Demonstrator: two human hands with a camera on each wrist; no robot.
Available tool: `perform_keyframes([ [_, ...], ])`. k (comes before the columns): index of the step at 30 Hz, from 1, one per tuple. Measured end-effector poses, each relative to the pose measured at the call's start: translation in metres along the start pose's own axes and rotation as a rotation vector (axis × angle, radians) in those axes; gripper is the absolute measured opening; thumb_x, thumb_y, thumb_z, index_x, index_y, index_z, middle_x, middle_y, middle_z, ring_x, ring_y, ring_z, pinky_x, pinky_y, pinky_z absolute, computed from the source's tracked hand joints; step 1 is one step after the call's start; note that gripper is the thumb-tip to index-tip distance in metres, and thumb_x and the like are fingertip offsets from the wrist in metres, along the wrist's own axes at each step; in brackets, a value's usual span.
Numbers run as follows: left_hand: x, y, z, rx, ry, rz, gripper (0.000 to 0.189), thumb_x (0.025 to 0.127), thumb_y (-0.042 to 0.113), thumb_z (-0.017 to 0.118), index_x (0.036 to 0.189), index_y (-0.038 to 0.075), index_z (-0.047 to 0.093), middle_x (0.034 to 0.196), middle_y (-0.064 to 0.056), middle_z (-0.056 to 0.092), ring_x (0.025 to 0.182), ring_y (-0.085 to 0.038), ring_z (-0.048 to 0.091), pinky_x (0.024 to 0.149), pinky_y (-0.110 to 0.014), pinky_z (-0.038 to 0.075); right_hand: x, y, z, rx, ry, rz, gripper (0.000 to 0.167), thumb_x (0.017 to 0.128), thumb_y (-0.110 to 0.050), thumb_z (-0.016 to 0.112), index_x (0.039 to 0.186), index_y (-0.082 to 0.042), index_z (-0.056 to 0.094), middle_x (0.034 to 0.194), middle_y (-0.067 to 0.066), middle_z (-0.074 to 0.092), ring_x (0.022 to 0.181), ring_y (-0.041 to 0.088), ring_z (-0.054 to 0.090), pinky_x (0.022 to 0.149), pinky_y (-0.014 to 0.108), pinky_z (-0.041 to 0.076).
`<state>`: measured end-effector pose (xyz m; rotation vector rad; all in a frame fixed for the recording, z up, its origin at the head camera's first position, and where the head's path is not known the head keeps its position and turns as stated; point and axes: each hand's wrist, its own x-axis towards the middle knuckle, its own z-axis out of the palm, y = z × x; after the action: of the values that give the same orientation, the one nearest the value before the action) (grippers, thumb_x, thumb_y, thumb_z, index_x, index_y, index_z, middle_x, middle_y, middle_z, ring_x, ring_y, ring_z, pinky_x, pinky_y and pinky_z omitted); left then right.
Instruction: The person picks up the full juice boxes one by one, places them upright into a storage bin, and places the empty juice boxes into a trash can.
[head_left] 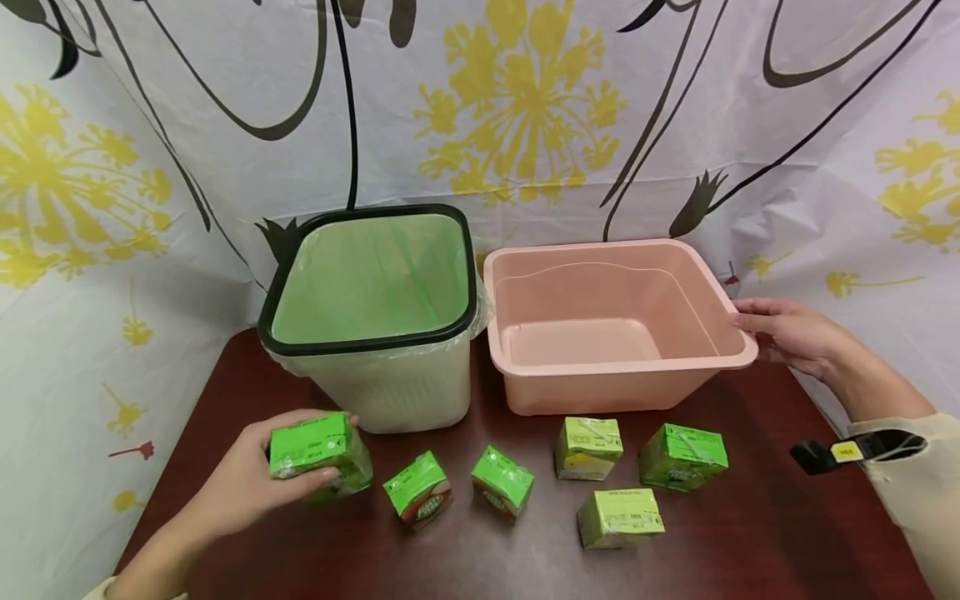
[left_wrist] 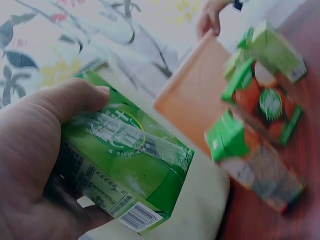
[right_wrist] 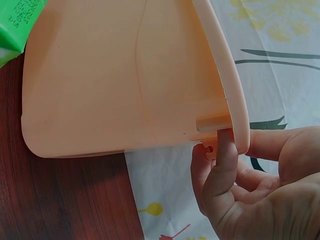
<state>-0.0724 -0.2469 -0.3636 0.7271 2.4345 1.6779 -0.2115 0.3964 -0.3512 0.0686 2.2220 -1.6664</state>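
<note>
My left hand (head_left: 255,467) grips a green juice carton (left_wrist: 125,150) with thumb and fingers around its sides, just in front of the bin. A strip of clear tape crosses the carton's face. At the right, my right hand (head_left: 795,333) pinches the rim of a pink plastic basin (head_left: 600,367), the thumb on one side of the rim and fingers beneath it. To the basin's left stands a white bin (head_left: 397,383) with a black rim and a pale green liner. Nothing shows inside the basin.
Two green-topped cartons with brown-orange sides, one a carton (head_left: 418,490) and one a box (head_left: 502,482), stand in front of the bin. Yellow-green cartons (head_left: 621,517) and a green carton (head_left: 682,457) are before the basin. A patterned curtain (head_left: 525,108) hangs behind the dark table (head_left: 525,567).
</note>
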Motion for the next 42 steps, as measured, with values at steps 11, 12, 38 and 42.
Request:
perform_keyframes([
  [11,0.034,0.049,0.034,-0.002,-0.035,-0.029,0.044,0.084,0.008,0.084,0.125,0.014,0.069,0.113,-0.002,0.073,0.083,-0.015,0.065,0.068,-0.031,0.058,-0.001,0.0,-0.001,-0.019,0.003,0.001,0.039,0.109,-0.012,0.046,0.096,-0.04,0.069,0.092,-0.01,0.071,0.08,0.007,0.068,0.067,0.026,0.057],
  [12,0.038,0.052,0.037,-0.005,-0.039,-0.024,0.044,0.084,0.008,0.085,0.124,0.014,0.069,0.114,-0.002,0.073,0.083,-0.016,0.066,0.068,-0.031,0.058,-0.001,0.0,-0.001,-0.017,0.002,0.002,0.039,0.109,-0.012,0.046,0.096,-0.04,0.069,0.092,-0.01,0.071,0.081,0.007,0.068,0.067,0.026,0.057],
  [38,0.16,0.115,0.141,-0.163,-0.138,0.069,0.044,0.084,0.01,0.085,0.125,0.006,0.069,0.108,-0.003,0.072,0.092,-0.01,0.068,0.085,-0.029,0.057,0.001,0.003,-0.003,-0.018,-0.006,-0.003,0.035,0.109,-0.015,0.048,0.096,-0.041,0.068,0.092,-0.01,0.071,0.081,0.008,0.068,0.068,0.027,0.058],
  [42,0.179,0.123,0.156,-0.182,-0.131,0.056,0.044,0.085,0.013,0.084,0.126,0.007,0.068,0.102,-0.001,0.071,0.086,-0.009,0.065,0.078,-0.027,0.057,0.001,0.002,-0.002,-0.007,-0.007,-0.004,0.037,0.109,-0.014,0.047,0.096,-0.04,0.069,0.092,-0.009,0.071,0.081,0.007,0.068,0.068,0.026,0.058],
])
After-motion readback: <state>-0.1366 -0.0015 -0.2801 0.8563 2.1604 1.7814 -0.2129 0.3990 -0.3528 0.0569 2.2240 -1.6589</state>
